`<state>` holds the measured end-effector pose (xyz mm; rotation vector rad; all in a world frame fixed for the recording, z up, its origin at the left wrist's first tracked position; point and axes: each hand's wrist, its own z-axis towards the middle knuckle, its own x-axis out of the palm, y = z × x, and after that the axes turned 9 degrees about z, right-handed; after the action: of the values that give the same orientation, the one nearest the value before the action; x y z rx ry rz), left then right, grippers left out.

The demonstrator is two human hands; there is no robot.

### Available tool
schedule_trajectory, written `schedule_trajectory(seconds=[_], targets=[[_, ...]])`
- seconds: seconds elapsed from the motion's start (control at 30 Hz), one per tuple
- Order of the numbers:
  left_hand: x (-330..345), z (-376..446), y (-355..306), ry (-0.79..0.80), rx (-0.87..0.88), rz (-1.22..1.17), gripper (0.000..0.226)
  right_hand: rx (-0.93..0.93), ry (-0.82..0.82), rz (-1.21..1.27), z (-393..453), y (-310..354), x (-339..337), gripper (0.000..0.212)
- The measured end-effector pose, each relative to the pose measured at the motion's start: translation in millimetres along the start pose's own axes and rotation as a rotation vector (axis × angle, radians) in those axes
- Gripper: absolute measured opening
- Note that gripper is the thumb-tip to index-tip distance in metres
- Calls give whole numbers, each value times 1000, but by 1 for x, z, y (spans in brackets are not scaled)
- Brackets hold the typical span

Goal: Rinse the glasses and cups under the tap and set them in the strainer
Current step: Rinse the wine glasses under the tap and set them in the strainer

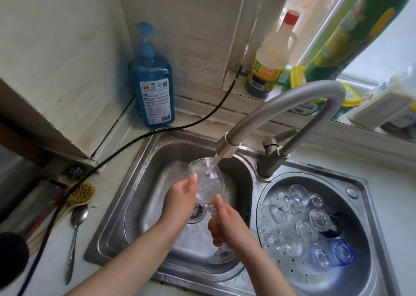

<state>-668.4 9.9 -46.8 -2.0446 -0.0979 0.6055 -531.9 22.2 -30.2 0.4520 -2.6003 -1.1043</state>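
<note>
Wine glass (208, 184) between both hands' fingers (193, 179)

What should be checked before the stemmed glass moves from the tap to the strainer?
1. Water reaches the bowl of the clear stemmed wine glass from the grey curved tap: ok.
2. Left hand steadies the bowl: ok.
3. Right hand grips the stem: ok.
4. Free spot in the round perforated steel strainer among the upturned clear glasses: ok, near edge.
5. Glass fully rinsed: cannot tell.
</note>
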Motion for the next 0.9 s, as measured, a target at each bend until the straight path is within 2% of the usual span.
schedule_trajectory(seconds=[0.03,0.1,0.17,0.27,0.3,0.4,0.47,0.53,0.6,0.67,0.7,0.8,0.9], targets=[[1,-2,1,-20,10,3,55,-19,-24,-52,1,-2,2,39],[4,-4,-2,-42,-25,-3,57,-96,-107,-273,4,-6,2,56],[8,-5,-8,-29,-89,-62,69,-198,-180,-516,5,-8,1,64],[12,11,-16,-37,-184,-255,99,-276,-269,-703,2,-9,2,64],[11,18,-18,-34,-210,-312,103,-307,-296,-749,1,-9,2,65],[0,33,-29,155,-285,-528,86,-353,-369,-817,-2,-6,5,59],[-2,36,-29,269,-277,-609,81,-365,-395,-815,-2,-5,3,58],[-3,32,-26,336,-210,-685,63,-336,-323,-748,-2,-1,2,58],[-2,25,-19,457,-166,-775,57,-223,-167,-436,0,5,1,57],[1,17,-12,530,-138,-778,75,-26,15,-22,-1,14,3,51],[1,13,-10,539,-149,-777,85,44,79,88,-3,18,3,50],[-2,8,-6,506,-209,-742,86,113,153,66,-3,22,2,53],[-7,9,-7,393,-228,-559,64,11,9,-71,3,14,2,55]])
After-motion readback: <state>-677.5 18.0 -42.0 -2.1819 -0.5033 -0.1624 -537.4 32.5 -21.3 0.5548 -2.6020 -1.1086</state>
